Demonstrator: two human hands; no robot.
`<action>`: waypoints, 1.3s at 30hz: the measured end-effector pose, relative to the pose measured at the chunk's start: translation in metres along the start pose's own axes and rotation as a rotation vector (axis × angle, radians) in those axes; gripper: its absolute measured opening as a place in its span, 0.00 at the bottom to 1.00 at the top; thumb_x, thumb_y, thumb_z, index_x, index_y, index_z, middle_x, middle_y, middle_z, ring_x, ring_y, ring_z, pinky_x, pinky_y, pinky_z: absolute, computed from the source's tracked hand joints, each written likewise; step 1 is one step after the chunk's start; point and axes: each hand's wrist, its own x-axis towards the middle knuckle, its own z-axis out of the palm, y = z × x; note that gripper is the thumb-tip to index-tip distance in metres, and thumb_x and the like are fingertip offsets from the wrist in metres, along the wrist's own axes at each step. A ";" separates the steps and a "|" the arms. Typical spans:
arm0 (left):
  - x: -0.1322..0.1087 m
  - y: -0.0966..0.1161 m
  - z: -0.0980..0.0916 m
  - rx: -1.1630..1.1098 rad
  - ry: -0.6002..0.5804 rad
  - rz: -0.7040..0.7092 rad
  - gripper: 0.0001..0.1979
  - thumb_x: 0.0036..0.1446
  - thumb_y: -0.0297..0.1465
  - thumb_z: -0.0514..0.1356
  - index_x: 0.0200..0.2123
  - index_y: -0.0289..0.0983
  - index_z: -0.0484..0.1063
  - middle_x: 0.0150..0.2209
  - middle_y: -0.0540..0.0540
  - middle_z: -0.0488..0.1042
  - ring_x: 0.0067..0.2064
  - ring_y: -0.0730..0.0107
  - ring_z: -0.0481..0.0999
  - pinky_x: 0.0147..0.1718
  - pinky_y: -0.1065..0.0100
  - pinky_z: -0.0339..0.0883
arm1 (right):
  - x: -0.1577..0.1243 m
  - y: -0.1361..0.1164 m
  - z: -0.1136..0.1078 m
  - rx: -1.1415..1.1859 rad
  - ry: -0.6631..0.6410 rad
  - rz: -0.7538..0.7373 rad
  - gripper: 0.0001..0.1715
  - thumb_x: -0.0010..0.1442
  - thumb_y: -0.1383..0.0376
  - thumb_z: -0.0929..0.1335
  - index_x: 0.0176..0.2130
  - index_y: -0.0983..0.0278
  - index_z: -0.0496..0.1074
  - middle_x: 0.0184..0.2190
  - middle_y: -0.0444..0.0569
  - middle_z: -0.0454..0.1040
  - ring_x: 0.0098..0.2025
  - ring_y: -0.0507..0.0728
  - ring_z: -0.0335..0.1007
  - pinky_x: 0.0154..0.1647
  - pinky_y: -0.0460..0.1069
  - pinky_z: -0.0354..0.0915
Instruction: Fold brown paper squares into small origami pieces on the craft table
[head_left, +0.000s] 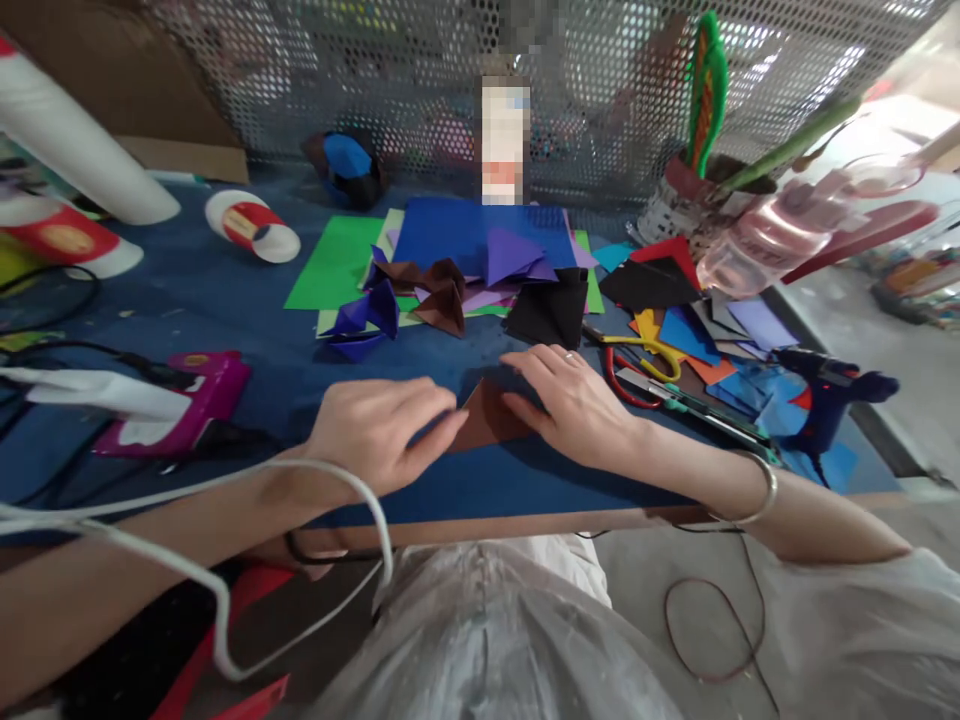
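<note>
A piece of brown paper (486, 418), folded to a point at the top, lies on the blue tabletop close to its front edge. My left hand (382, 430) is at its left side, fingers curled and thumb tip closed on the paper's edge. Over the right part rests my right hand (566, 405), its fingers stretched out and the thumb apart, pressing on the paper. Just beyond my hands are folded paper pieces: a dark blue one (365, 322), a brown one (442, 295), a black one (551, 305) and a purple one (514, 258).
Scissors (660, 355), a utility knife (697, 408) and a blue glue gun (817, 390) lie to the right, near a clear bottle (772, 235). At left are a magenta power strip (184, 400) and paper cups (255, 228). A white cable (300, 465) crosses my left forearm.
</note>
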 end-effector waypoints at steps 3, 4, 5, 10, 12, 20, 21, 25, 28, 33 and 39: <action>0.021 -0.010 0.012 -0.281 -0.082 -0.308 0.10 0.68 0.36 0.55 0.38 0.40 0.73 0.34 0.50 0.81 0.33 0.69 0.80 0.33 0.68 0.70 | 0.010 -0.004 0.006 0.127 -0.116 0.083 0.27 0.68 0.58 0.70 0.60 0.70 0.68 0.46 0.59 0.79 0.49 0.66 0.75 0.50 0.62 0.70; 0.025 -0.014 0.017 -0.389 -0.098 -0.385 0.09 0.67 0.38 0.56 0.39 0.40 0.73 0.36 0.49 0.81 0.34 0.69 0.80 0.33 0.69 0.71 | 0.011 -0.005 0.007 0.175 -0.130 0.101 0.27 0.67 0.59 0.71 0.60 0.69 0.67 0.44 0.56 0.79 0.48 0.65 0.76 0.50 0.61 0.70; 0.028 -0.019 0.022 -0.492 -0.104 -0.447 0.11 0.66 0.40 0.57 0.40 0.40 0.73 0.37 0.48 0.81 0.36 0.67 0.80 0.32 0.69 0.72 | 0.009 -0.005 0.008 0.228 -0.126 0.113 0.27 0.66 0.62 0.72 0.60 0.68 0.67 0.41 0.54 0.79 0.46 0.63 0.76 0.49 0.60 0.70; 0.020 -0.031 0.032 -0.816 -0.158 -0.502 0.17 0.64 0.45 0.60 0.47 0.38 0.72 0.46 0.41 0.79 0.44 0.62 0.81 0.39 0.64 0.78 | -0.002 -0.001 0.006 0.490 0.061 -0.020 0.11 0.68 0.72 0.67 0.50 0.64 0.74 0.40 0.49 0.78 0.42 0.54 0.75 0.45 0.51 0.72; 0.015 -0.030 0.031 -0.888 -0.173 -0.446 0.19 0.65 0.43 0.60 0.52 0.38 0.69 0.49 0.39 0.79 0.46 0.61 0.82 0.40 0.63 0.79 | -0.005 0.001 0.005 0.499 0.138 -0.090 0.10 0.68 0.74 0.65 0.44 0.64 0.75 0.40 0.50 0.78 0.42 0.54 0.75 0.44 0.49 0.73; 0.011 -0.017 0.025 -0.963 -0.251 -0.348 0.28 0.62 0.34 0.64 0.63 0.41 0.60 0.58 0.36 0.73 0.48 0.63 0.81 0.40 0.65 0.81 | -0.009 0.003 0.013 0.405 0.190 -0.262 0.19 0.58 0.82 0.61 0.39 0.63 0.72 0.43 0.51 0.81 0.50 0.55 0.79 0.49 0.50 0.75; 0.011 -0.016 0.024 -0.940 -0.244 -0.307 0.31 0.62 0.36 0.65 0.65 0.41 0.58 0.61 0.35 0.71 0.52 0.60 0.80 0.42 0.63 0.81 | -0.009 0.004 0.015 0.367 0.192 -0.294 0.18 0.59 0.82 0.61 0.38 0.63 0.72 0.44 0.52 0.81 0.50 0.56 0.79 0.49 0.50 0.75; 0.012 -0.014 0.020 -0.732 -0.255 -0.009 0.39 0.60 0.41 0.67 0.70 0.42 0.55 0.70 0.34 0.60 0.69 0.48 0.64 0.63 0.48 0.68 | -0.008 0.005 0.018 0.260 0.227 -0.405 0.14 0.65 0.79 0.62 0.35 0.63 0.71 0.37 0.51 0.81 0.44 0.55 0.79 0.49 0.52 0.75; 0.011 -0.012 0.018 -0.555 -0.224 0.179 0.31 0.63 0.39 0.65 0.66 0.39 0.62 0.65 0.35 0.68 0.67 0.52 0.67 0.67 0.47 0.61 | -0.007 0.007 0.019 0.227 0.232 -0.425 0.14 0.66 0.78 0.62 0.35 0.64 0.71 0.31 0.48 0.80 0.39 0.54 0.79 0.49 0.52 0.75; 0.009 -0.021 0.014 -0.345 -0.039 0.164 0.12 0.63 0.41 0.62 0.43 0.39 0.74 0.41 0.44 0.78 0.46 0.58 0.78 0.60 0.46 0.66 | -0.008 0.011 0.015 0.207 0.139 -0.434 0.14 0.66 0.78 0.62 0.37 0.63 0.71 0.43 0.50 0.84 0.51 0.56 0.81 0.54 0.54 0.73; 0.007 -0.027 0.017 -0.150 -0.110 0.272 0.07 0.63 0.28 0.59 0.33 0.39 0.75 0.43 0.45 0.81 0.50 0.58 0.79 0.60 0.50 0.68 | -0.014 0.018 0.012 0.133 0.133 -0.431 0.14 0.65 0.79 0.63 0.38 0.63 0.71 0.44 0.48 0.85 0.50 0.55 0.82 0.51 0.53 0.72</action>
